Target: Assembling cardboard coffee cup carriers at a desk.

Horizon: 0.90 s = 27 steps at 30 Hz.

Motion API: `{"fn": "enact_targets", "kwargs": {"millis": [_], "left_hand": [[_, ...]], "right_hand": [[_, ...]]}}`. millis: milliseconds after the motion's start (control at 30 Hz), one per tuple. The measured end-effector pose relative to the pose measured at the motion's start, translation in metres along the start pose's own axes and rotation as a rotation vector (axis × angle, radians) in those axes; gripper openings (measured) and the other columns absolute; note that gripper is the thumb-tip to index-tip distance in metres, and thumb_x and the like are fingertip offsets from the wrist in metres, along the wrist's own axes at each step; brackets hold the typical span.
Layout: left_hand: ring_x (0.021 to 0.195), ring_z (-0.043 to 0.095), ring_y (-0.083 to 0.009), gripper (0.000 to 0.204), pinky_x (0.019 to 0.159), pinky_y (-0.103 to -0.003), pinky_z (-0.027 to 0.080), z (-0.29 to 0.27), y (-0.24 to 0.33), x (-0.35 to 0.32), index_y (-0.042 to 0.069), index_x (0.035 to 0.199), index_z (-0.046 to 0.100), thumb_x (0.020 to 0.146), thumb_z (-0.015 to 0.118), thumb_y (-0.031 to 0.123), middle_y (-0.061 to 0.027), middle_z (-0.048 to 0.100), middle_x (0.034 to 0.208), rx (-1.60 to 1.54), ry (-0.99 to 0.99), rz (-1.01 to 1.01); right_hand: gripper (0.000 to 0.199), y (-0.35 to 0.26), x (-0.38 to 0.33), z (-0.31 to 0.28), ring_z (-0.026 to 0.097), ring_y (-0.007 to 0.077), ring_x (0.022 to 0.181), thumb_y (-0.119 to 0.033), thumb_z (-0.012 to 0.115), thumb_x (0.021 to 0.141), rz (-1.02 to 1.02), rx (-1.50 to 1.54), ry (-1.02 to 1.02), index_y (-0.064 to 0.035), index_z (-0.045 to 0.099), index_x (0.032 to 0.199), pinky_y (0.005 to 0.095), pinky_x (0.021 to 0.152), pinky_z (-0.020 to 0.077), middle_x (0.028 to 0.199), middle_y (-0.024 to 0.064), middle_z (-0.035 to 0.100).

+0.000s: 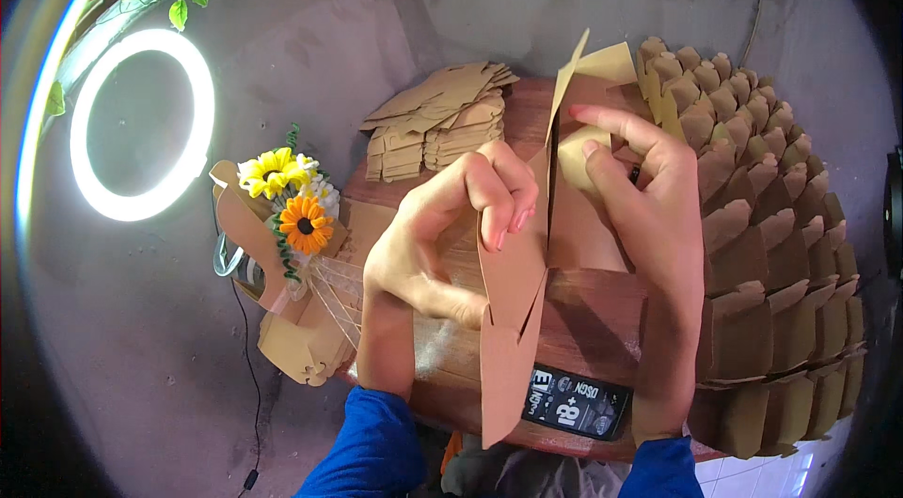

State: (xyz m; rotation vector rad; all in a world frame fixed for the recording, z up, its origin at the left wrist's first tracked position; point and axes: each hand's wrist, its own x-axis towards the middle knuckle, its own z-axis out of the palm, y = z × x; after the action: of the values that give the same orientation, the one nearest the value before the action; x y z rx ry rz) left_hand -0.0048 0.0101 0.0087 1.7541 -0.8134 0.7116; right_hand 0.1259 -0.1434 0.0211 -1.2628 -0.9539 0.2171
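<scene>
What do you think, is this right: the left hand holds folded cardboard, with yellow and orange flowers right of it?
Wrong side: in the head view, the yellow and orange flowers are left of the folded cardboard, which the left hand does hold.

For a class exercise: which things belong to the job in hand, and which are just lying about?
Job, apparently:
cardboard piece, held by left hand, right hand against it
flat cardboard stacks
folded cardboard rows

Apparently lying about:
orange and yellow flowers
black rectangular item

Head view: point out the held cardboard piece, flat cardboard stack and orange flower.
Held cardboard piece (514, 280): head view, on its middle panel.
Flat cardboard stack (437, 105): head view, on its top sheets.
Orange flower (305, 226): head view, on its dark centre.
</scene>
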Motion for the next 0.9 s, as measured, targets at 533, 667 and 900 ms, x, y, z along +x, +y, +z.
{"fn": "enact_targets", "kwargs": {"millis": [533, 667, 900], "left_hand": [[0.069, 0.038, -0.0118, 0.038, 0.063, -0.024, 0.032, 0.019, 0.001, 0.008, 0.018, 0.078, 0.04, 0.088, 0.075, 0.028, -0.0003, 0.042, 0.074, 0.122, 0.245, 0.014], [0.07, 0.038, -0.0115, 0.037, 0.063, -0.024, 0.032, 0.018, -0.001, 0.007, 0.017, 0.078, 0.04, 0.086, 0.075, 0.024, -0.0002, 0.041, 0.075, 0.142, 0.337, 0.028], [0.072, 0.04, -0.0151, 0.031, 0.065, -0.025, 0.033, 0.007, -0.012, 0.01, 0.014, 0.084, 0.042, 0.085, 0.073, 0.018, -0.0045, 0.043, 0.08, 0.139, 0.317, 0.119]], "right_hand": [[0.034, 0.0, -0.001, 0.008, 0.042, -0.0001, 0.059, -0.007, 0.059, 0.088, 0.001, 0.038, 0.005, 0.012, 0.065, 0.115, 0.0206, 0.052, 0.0337, 0.065, -0.0059, 0.05], [0.032, -0.005, -0.004, 0.007, 0.042, -0.0002, 0.059, -0.006, 0.059, 0.089, 0.044, 0.015, -0.017, 0.0101, 0.065, 0.116, 0.0204, 0.052, 0.0352, 0.068, -0.0049, 0.053], [0.029, 0.0, 0.0, 0.004, 0.042, -0.0003, 0.059, -0.006, 0.06, 0.089, -0.003, 0.023, 0.027, 0.0068, 0.068, 0.113, 0.0206, 0.051, 0.0338, 0.067, -0.0054, 0.052]]}}
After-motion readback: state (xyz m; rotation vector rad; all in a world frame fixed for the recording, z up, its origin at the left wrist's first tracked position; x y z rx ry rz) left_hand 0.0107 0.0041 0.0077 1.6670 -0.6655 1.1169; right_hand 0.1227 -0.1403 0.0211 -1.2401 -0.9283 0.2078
